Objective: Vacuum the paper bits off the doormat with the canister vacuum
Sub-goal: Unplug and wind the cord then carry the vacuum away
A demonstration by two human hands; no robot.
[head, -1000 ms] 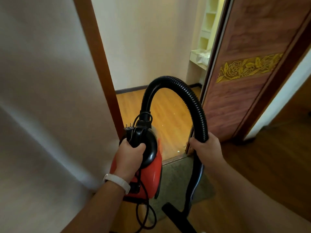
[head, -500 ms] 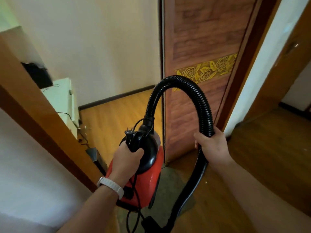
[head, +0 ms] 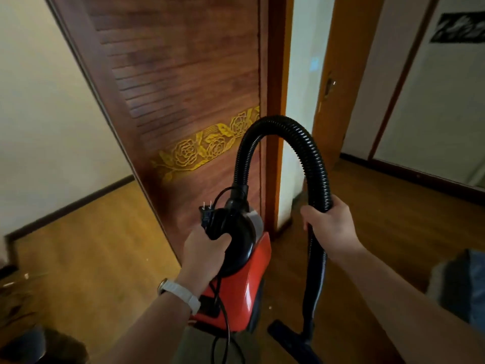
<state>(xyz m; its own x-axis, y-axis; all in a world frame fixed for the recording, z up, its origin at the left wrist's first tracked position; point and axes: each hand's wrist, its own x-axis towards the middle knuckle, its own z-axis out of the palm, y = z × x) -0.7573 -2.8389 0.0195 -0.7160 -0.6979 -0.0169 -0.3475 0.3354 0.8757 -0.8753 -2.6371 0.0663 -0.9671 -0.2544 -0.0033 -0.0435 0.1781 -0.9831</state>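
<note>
Bare forearms, white wristband (head: 181, 294) on left wrist

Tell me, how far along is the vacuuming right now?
Only fetching looks done. The left hand grips the red canister vacuum by its handle, and the right hand holds the black hose. The plug sits bare by the handle, prongs up, so nothing is powered. Left: plug in and run the floor nozzle over the doormat, of which only a strip shows.
</note>
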